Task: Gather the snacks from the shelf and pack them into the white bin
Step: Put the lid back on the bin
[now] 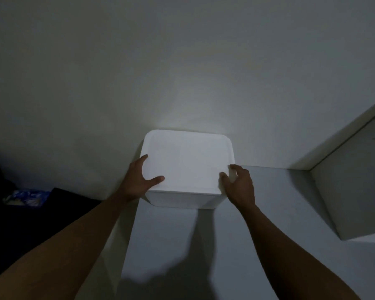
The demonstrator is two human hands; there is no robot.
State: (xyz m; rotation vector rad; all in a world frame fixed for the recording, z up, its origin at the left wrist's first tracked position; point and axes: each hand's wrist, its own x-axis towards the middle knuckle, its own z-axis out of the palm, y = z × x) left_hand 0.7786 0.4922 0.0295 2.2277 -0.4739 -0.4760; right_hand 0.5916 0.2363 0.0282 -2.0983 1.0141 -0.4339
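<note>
The white bin (pixel 187 167) stands on a white surface (pixel 279 213), its back against the wall, and its flat top looks closed. My left hand (pixel 139 180) rests on the bin's front left corner, with the thumb flat on the top and a straight finger along the left edge. My right hand (pixel 239 184) grips the front right corner, its fingers curled over the top's edge. No snack is in either hand. The inside of the bin is hidden.
A blue-and-white packet (pixel 26 198) lies in the dark area at the left, beside a black surface (pixel 59 211). A white upright panel (pixel 351 187) closes off the right side. The plain wall (pixel 182 72) rises directly behind the bin.
</note>
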